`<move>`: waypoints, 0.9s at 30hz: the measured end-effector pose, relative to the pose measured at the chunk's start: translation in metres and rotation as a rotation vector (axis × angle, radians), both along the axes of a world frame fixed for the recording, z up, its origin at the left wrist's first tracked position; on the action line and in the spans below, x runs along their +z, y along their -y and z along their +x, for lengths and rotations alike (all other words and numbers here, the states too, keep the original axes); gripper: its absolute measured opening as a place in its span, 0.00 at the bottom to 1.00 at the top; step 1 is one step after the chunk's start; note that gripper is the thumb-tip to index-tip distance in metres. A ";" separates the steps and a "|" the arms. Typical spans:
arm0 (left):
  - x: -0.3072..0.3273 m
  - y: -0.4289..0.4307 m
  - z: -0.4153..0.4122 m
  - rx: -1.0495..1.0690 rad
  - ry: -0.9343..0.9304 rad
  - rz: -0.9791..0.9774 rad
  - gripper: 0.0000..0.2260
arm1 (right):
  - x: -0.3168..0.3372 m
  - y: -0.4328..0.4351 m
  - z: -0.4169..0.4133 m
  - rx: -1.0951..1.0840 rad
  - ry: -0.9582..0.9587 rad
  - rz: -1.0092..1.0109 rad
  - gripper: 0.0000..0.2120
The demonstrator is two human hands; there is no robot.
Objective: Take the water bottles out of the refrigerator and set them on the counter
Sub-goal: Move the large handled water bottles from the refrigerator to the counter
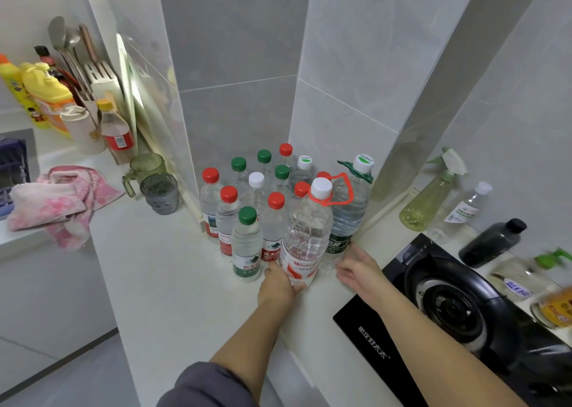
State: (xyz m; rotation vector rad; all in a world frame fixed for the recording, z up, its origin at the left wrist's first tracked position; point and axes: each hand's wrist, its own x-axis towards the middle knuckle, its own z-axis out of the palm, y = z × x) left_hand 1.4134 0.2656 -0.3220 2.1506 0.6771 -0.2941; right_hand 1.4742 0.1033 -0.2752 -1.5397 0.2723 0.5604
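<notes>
The left hand (278,283) wraps the base of the big red-labelled bottle (305,236) on the counter (173,283); the right hand (359,270) hovers spread beside it. Any sideways nudge could topple the packed small bottles (247,239) just left

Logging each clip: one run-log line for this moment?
left hand grip: Wahaha bottle, base | right hand: open beside it | bottle: upright on counter
</notes>
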 end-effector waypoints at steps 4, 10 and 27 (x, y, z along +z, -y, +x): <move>0.009 -0.013 -0.021 -0.125 0.013 0.168 0.40 | -0.002 0.007 -0.032 0.141 0.145 -0.300 0.33; 0.030 -0.045 -0.087 -0.300 0.173 0.610 0.39 | -0.010 0.008 -0.089 0.431 0.447 -0.714 0.38; 0.054 -0.081 -0.284 0.080 0.154 0.883 0.44 | 0.016 -0.045 -0.180 0.897 1.018 -1.103 0.43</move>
